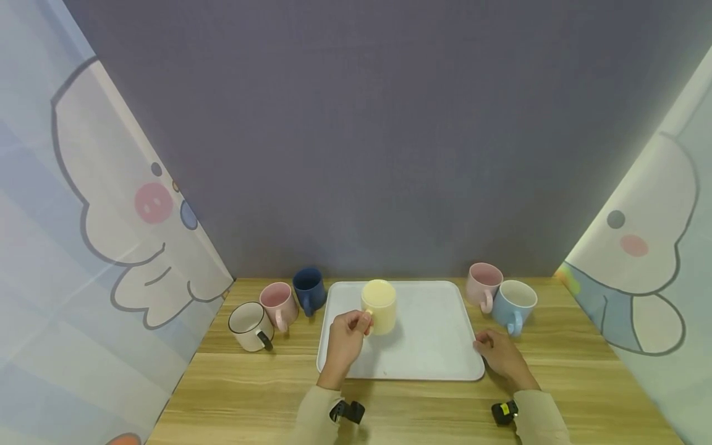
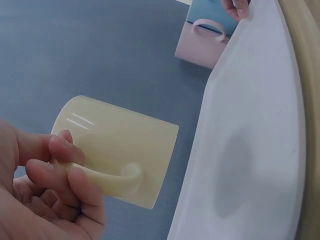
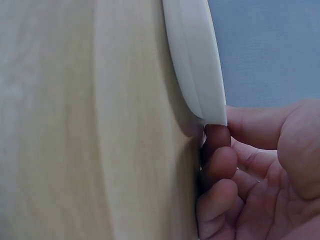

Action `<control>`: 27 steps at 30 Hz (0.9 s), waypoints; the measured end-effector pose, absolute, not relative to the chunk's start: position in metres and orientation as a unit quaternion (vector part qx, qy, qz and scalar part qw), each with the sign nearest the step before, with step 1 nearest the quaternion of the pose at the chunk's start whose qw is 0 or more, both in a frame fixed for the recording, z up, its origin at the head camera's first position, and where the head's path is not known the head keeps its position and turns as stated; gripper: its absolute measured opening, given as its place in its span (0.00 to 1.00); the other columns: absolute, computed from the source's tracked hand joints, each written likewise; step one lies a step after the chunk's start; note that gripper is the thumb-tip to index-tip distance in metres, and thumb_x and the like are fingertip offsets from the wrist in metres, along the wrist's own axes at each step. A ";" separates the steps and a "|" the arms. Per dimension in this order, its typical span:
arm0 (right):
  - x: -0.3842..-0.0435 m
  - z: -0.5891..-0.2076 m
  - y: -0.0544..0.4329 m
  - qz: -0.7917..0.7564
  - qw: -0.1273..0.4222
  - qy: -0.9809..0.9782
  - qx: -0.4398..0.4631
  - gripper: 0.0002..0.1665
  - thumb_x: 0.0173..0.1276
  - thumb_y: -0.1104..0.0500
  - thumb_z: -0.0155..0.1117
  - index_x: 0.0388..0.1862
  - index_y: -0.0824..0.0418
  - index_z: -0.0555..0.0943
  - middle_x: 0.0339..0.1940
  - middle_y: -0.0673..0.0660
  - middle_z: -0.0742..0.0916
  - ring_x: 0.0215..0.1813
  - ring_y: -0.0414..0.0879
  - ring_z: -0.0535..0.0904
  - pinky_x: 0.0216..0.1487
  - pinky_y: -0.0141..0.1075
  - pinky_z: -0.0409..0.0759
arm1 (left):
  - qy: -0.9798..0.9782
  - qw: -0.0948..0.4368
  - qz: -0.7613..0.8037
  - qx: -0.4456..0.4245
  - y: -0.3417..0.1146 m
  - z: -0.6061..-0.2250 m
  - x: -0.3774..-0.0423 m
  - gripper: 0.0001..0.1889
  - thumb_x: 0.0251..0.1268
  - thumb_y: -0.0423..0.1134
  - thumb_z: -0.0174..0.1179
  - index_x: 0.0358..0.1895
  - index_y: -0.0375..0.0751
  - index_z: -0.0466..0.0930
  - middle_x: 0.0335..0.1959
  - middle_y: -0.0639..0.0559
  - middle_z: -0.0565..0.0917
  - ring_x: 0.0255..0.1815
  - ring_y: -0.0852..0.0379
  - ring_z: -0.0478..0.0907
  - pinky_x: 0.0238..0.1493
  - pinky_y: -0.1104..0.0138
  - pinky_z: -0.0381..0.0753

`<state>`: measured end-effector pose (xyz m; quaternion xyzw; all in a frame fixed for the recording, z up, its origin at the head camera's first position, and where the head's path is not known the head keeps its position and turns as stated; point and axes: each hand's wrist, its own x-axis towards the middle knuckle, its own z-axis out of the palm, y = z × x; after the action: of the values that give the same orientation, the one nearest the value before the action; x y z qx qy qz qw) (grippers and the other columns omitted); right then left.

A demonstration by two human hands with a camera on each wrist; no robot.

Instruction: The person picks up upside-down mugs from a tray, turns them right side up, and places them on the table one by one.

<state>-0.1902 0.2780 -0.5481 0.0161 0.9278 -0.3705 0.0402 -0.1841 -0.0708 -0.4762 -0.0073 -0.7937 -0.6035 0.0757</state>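
Observation:
My left hand (image 1: pixel 345 339) pinches the handle of a pale yellow mug (image 1: pixel 381 312). The mug is upside down, with its rim facing the tray below. In the left wrist view, the fingers curl round the handle, and a gap separates the mug (image 2: pixel 120 145) from the tray (image 2: pixel 255 120), where its shadow falls. At the right edge of the white tray (image 1: pixel 428 346), my right hand (image 1: pixel 500 358) grips the rim near the front corner. The right wrist view has the thumb on one side of the tray edge (image 3: pixel 200 65) and curled fingers beneath.
Left of the tray stand a white mug with a black rim (image 1: pixel 247 324), a pink mug (image 1: pixel 277 303) and a dark blue mug (image 1: pixel 309 287). To its right are another pink mug (image 1: pixel 481 284) and a light blue mug (image 1: pixel 513 303). A grey wall (image 1: pixel 389 154) rises behind the wooden table (image 1: pixel 250 395).

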 end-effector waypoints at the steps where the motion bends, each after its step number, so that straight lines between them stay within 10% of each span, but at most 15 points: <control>1: -0.190 -0.549 0.278 -0.371 0.040 0.928 0.016 0.15 0.75 0.59 0.58 0.52 0.69 0.80 0.34 0.56 0.80 0.37 0.47 0.73 0.38 0.39 0.69 | -0.796 0.078 -0.601 -0.008 -0.071 -0.475 -0.185 0.15 0.73 0.40 0.63 0.28 0.33 0.84 0.20 0.44 0.80 0.22 0.63 0.70 0.25 0.73 0.64; 27: -0.191 -0.549 0.278 -0.361 0.042 0.931 0.021 0.16 0.76 0.58 0.59 0.53 0.68 0.80 0.38 0.57 0.84 0.40 0.48 0.76 0.40 0.39 0.72 | -0.753 0.033 -0.657 -0.010 -0.063 -0.470 -0.187 0.17 0.79 0.38 0.54 0.32 0.26 0.79 0.23 0.50 0.75 0.23 0.61 0.68 0.27 0.74 0.66</control>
<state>-0.1914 0.2783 -0.5492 0.0206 0.9315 -0.3608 0.0419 -0.1866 -0.0627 -0.4705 -0.0099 -0.7530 -0.6572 0.0331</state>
